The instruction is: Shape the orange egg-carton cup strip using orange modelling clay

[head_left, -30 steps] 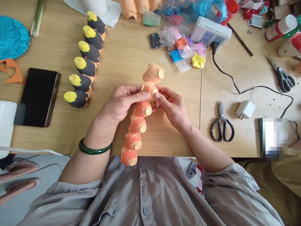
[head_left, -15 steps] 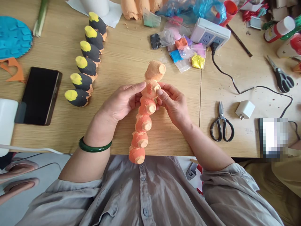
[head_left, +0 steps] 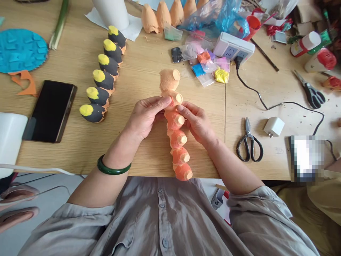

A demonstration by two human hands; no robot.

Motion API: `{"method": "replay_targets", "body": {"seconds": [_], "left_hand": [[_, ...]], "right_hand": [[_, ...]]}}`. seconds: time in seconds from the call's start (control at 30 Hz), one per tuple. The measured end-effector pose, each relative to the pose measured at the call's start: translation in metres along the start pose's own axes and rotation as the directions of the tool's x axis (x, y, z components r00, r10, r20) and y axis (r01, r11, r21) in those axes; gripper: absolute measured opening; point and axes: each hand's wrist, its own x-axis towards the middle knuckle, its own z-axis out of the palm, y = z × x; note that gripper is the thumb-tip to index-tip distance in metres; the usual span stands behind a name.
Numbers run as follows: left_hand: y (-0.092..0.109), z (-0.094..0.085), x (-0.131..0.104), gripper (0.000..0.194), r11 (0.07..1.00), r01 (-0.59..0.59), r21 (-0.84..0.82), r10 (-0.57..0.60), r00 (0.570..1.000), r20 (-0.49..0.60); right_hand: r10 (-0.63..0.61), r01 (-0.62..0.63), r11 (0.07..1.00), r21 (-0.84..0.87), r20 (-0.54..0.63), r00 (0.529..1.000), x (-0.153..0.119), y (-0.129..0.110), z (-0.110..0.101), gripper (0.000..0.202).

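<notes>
A bumpy orange strip of egg-carton cups (head_left: 177,138) runs lengthwise in front of me, its lower end over the table's front edge. Its lower cups are coated a redder orange, while the top one is pale. My left hand (head_left: 145,113) grips the strip from the left near the second cup, its thumb on a small red-orange patch. From the right, my right hand (head_left: 198,121) holds the same part, thumb on the cup's side. The fingers under the strip are partly hidden. To the left lies a row of black cups with yellow tips (head_left: 102,78).
On the left are a black phone (head_left: 50,111), a blue oval (head_left: 22,51) and a white container (head_left: 12,142). Clay packets (head_left: 221,75), a power strip (head_left: 233,46) with its cable, scissors (head_left: 249,142) and a white adapter (head_left: 274,127) are on the right. A person sits at far right.
The strip has swung so its lower end points further right and its top further left. My left thumb has moved onto the red-orange patch. The view has shifted slightly.
</notes>
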Motion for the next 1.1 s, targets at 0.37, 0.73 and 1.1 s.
{"method": "replay_targets", "body": {"seconds": [0.37, 0.73, 1.1], "left_hand": [[0.001, -0.008, 0.002, 0.033, 0.964, -0.222, 0.147, 0.23, 0.972, -0.046], [0.026, -0.015, -0.01, 0.065, 0.823, -0.407, 0.396, 0.425, 0.904, 0.048], [0.027, -0.019, -0.004, 0.041, 0.827, -0.402, 0.393, 0.304, 0.908, 0.29]], "right_hand": [[0.082, -0.079, 0.994, 0.077, -0.03, 0.996, 0.009, -0.009, -0.016, 0.055], [0.201, -0.201, 0.98, -0.01, -0.01, 0.98, -0.002, -0.018, -0.026, 0.038], [0.213, -0.193, 0.968, -0.162, 0.117, 0.97, -0.002, -0.024, -0.026, 0.033]]}}
